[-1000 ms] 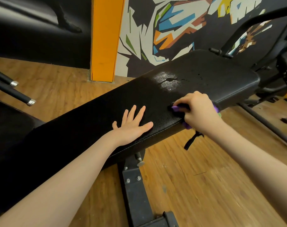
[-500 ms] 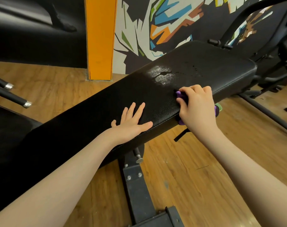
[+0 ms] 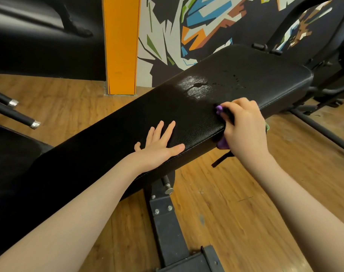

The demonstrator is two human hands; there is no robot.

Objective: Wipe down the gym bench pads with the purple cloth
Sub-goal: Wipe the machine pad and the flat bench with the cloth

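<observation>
Now right hand point(image 3: 243, 126) grips purple cloth point(image 3: 219, 109) on bench pad point(image 3: 255, 79); left hand point(image 3: 157, 148) flat.

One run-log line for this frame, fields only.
stage: wiping | right hand: grips purple cloth at near edge of bench pad | left hand: flat on pad | wet patch: beyond cloth

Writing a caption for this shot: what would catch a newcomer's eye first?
The long black bench pad crossing the frame, with the left hand flat on its near edge and the right hand gripping a purple cloth against it. Behind, an orange pillar and colourful mural stand out.
</observation>
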